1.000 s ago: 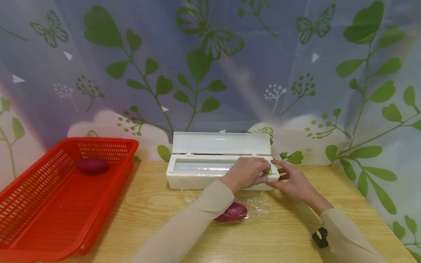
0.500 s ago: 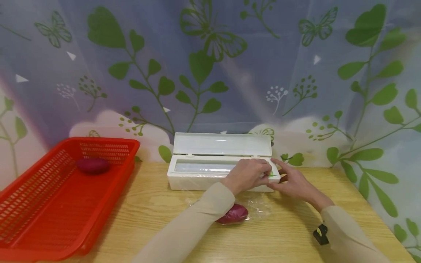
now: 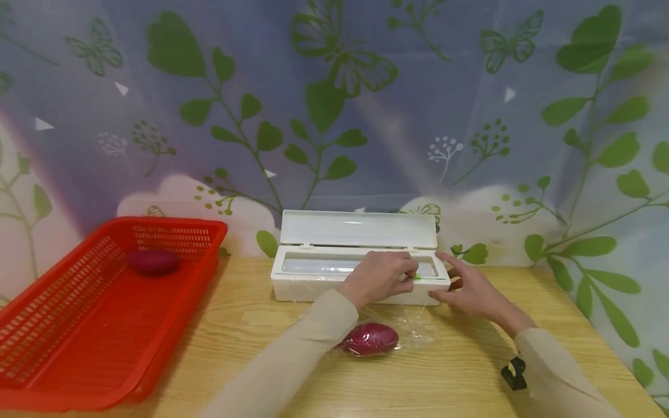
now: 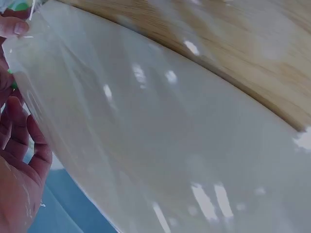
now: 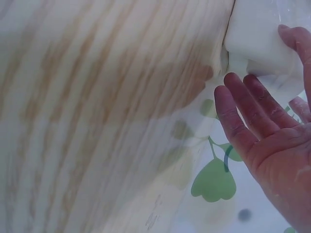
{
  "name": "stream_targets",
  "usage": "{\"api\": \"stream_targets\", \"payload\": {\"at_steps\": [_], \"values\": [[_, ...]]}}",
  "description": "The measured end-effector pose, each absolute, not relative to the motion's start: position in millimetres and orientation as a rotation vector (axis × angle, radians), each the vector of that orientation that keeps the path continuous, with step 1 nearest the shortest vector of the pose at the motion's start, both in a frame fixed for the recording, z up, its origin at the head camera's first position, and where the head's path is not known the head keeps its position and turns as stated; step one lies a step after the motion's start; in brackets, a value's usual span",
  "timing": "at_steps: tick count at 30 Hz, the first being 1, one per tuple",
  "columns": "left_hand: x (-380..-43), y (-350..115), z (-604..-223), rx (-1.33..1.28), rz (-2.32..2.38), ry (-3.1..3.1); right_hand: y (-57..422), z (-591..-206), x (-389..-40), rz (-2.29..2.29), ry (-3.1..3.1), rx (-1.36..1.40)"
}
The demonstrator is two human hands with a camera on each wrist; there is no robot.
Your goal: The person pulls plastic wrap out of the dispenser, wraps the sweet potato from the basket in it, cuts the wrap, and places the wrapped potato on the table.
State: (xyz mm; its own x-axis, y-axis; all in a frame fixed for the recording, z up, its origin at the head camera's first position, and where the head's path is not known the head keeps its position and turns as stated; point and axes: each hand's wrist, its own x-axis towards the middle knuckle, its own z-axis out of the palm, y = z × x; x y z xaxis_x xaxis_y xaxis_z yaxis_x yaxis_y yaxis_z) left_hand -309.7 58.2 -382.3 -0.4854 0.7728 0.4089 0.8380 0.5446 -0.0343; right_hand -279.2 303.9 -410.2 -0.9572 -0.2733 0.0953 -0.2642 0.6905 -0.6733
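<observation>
A white cling film dispenser point(image 3: 292, 288) lies lengthwise on the table, its lid point(image 3: 360, 228) raised at the back. My left hand point(image 3: 380, 277) pinches the small green slider point(image 3: 417, 277) on the dispenser's front edge, right of the middle. With thumb and index finger, my right hand point(image 3: 473, 292) holds the dispenser's right end; in the right wrist view its other fingers point(image 5: 262, 107) are extended beside the end. Clear film point(image 3: 418, 328) runs from the dispenser over a purple oval vegetable point(image 3: 373, 339), sweet-potato-like, partly behind my left forearm. Film point(image 4: 146, 121) also crosses the left wrist view.
A red plastic basket point(image 3: 172, 342) stands at the left with another purple vegetable point(image 3: 153, 262) in it. The wooden table point(image 3: 434, 383) meets a patterned curtain point(image 3: 397, 128) close behind the dispenser.
My left hand has slid left along the dispenser's edge with the green slider, uncovering more of the wrapped vegetable. My right hand stays at the dispenser's end. The view shifts slightly.
</observation>
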Motion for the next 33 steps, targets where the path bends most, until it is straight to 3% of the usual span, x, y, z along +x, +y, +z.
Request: {"api": "stream_targets", "payload": {"at_steps": [33], "values": [[-310, 0, -388, -1.340, -0.373, -2.335, 306, -413, -280, -1.154, 2.873, -0.451]]}}
